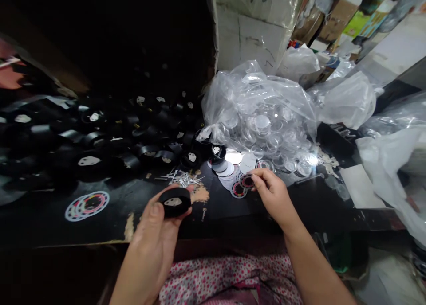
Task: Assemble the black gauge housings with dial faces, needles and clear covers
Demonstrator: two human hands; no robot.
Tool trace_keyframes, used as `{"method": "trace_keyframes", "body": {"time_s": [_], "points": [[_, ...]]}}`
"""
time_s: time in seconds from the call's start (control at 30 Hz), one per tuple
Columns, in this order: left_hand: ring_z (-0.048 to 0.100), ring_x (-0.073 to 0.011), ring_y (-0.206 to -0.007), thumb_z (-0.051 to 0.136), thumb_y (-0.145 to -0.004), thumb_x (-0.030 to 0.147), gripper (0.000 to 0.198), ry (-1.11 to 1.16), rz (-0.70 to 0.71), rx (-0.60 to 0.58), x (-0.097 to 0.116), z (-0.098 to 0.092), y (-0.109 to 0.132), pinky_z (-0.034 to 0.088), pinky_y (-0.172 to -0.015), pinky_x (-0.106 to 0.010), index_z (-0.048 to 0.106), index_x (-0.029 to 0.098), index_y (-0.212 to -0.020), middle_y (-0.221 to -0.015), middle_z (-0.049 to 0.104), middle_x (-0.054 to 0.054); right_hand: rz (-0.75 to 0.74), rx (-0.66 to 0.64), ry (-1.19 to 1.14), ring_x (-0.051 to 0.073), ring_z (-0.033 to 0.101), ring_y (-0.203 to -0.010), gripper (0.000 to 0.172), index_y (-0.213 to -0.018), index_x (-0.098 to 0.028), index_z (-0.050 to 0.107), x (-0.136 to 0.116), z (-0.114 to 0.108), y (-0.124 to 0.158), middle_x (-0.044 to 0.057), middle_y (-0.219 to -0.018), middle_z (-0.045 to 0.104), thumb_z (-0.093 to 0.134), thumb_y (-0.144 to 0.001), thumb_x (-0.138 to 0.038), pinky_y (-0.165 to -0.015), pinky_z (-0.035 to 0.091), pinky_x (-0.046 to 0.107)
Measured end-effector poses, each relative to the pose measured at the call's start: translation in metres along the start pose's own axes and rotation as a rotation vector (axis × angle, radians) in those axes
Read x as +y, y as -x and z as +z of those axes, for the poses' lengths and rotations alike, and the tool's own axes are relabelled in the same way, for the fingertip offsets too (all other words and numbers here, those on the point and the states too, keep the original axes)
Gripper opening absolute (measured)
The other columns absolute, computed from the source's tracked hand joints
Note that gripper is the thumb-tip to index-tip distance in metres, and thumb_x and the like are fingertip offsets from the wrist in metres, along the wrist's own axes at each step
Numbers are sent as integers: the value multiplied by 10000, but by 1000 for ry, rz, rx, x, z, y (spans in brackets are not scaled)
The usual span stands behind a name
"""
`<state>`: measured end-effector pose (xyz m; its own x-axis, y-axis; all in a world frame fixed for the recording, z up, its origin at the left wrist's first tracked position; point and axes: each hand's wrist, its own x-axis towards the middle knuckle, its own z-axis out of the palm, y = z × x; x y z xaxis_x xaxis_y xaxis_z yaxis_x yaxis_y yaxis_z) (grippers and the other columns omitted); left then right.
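Note:
My left hand (156,225) is wrapped round a black round case (175,201) with a pale metal plate inside it. Over the table's middle, my right hand (271,196) pinches a printed round disc (246,181) between thumb and fingers. Just below that disc lies another printed disc (238,189), dark with a red and white ring. White and grey discs (226,168) are piled behind it. Between the hands and farther back is a heap of thin metal pins (184,178). A small black case (218,153) stands beside the disc pile.
Many black cases (89,161) cover the back left. Two overlapping printed discs (87,205) lie at the left front. A clear plastic bag (259,87) spills transparent round covers (273,136) at the back right. White paper (361,187) lies farther right, near more plastic bags.

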<state>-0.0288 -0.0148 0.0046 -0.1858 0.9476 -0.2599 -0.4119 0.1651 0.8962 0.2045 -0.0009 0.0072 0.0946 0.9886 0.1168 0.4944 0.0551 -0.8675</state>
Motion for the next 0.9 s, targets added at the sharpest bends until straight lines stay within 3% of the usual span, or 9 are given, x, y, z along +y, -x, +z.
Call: {"method": "trace_keyframes", "body": {"time_s": [0.1, 0.17, 0.23, 0.3, 0.4, 0.47, 0.63, 0.77, 0.9], "points": [[652, -244, -1165, 614, -896, 505, 338, 114, -137, -95, -2, 6, 11, 557, -958, -344, 720, 248, -1089, -1194, 728, -64, 142, -265, -107, 129, 626, -619, 128, -992, -199, 579, -17, 9, 7, -17, -744, 647, 512, -945, -298, -666, 472, 285], [655, -240, -1175, 660, -864, 506, 354, 197, -199, -147, -4, 10, 16, 540, -992, -328, 729, 244, -1091, -1205, 732, -74, 120, -401, -124, 118, 635, -688, 192, -1093, -211, 582, -28, 17, 10, 4, -917, 685, 538, -906, -213, -702, 481, 280], [670, -223, -1152, 698, -836, 497, 357, 227, -217, -166, -7, 11, 20, 537, -993, -297, 741, 244, -1083, -1206, 737, -64, 74, -436, -152, 135, 642, -866, 346, -1204, -237, 578, -34, 24, 12, 25, -1102, 673, 555, -869, -151, -795, 487, 290], [687, -211, -1119, 712, -828, 487, 349, 231, -222, -165, -10, 11, 22, 548, -974, -285, 748, 244, -1075, -1196, 742, -51, 98, -382, -286, 147, 621, -940, 355, -1194, -233, 585, -34, 30, 12, 29, -1101, 658, 605, -845, -169, -809, 491, 286], [693, -218, -1103, 712, -825, 496, 345, 257, -233, -148, -14, 10, 25, 566, -957, -312, 752, 252, -1065, -1174, 749, -39, 238, -258, -569, 106, 583, -720, 210, -973, -198, 596, -31, 38, 13, -7, -859, 620, 697, -813, -290, -652, 491, 238], [684, -230, -1118, 689, -836, 519, 357, 276, -253, -119, -15, 10, 24, 577, -943, -336, 749, 252, -1065, -1175, 747, -45, 268, -193, -627, 76, 532, -614, 192, -894, -190, 596, -30, 41, 15, -31, -767, 589, 711, -813, -322, -592, 472, 216], [707, -176, -983, 655, -872, 498, 352, 224, -310, -5, -11, 10, 17, 601, -805, -258, 729, 243, -1103, -1179, 743, -54, 179, -126, -460, 72, 519, -593, 148, -970, -190, 685, -33, 35, 18, -13, -777, 628, 651, -879, -301, -581, 474, 213], [698, -208, -1028, 690, -857, 441, 362, 238, -411, -54, -10, 10, 16, 591, -872, -310, 724, 209, -1132, -1193, 735, -86, 73, -79, -335, 77, 546, -641, 153, -1002, -227, 742, -37, 31, 19, 15, -913, 655, 631, -903, -262, -626, 493, 230], [657, -222, -1142, 681, -869, 401, 365, 266, -428, -93, -11, 11, 21, 576, -922, -333, 702, 263, -1206, -1323, 675, -56, -38, -105, -273, 96, 574, -719, 177, -1013, -262, 761, -46, 32, 22, 4, -861, 644, 621, -916, -214, -705, 498, 244]]}}
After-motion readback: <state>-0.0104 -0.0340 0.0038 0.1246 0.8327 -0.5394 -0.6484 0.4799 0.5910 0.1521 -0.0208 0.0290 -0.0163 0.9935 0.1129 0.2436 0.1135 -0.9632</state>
